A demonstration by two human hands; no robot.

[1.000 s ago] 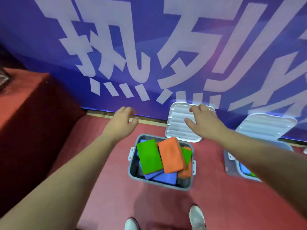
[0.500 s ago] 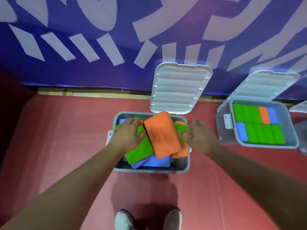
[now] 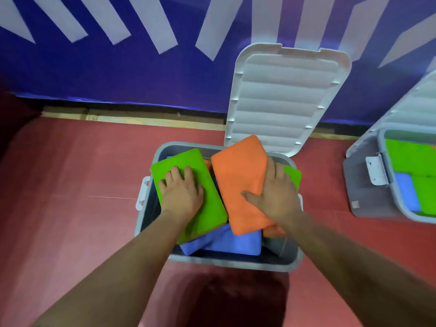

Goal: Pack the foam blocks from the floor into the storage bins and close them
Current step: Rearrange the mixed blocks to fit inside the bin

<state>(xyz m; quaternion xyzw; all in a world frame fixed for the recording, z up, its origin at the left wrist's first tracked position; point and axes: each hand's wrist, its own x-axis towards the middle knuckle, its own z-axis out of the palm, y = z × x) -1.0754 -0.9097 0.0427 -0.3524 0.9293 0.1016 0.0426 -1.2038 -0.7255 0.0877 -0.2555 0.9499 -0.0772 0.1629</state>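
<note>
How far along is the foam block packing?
Done: the right grey plastic bin holds blocks in neat rows. In hand: the left hand presses the green foam block, the right hand rests on the orange foam block, both heaped in the near grey plastic bin. Left: levelling them, shutting both ribbed white lids.

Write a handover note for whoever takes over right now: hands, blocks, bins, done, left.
Left hand lies flat on the green block. Right hand rests on the orange block, thumb on top.
Both blocks lie tilted, sticking up above the rim of the near bin, over blue blocks. Its lid stands open against the wall.
Done: right bin is packed in neat rows, lid open.
Left: press the heap level, then shut both lids.
</note>
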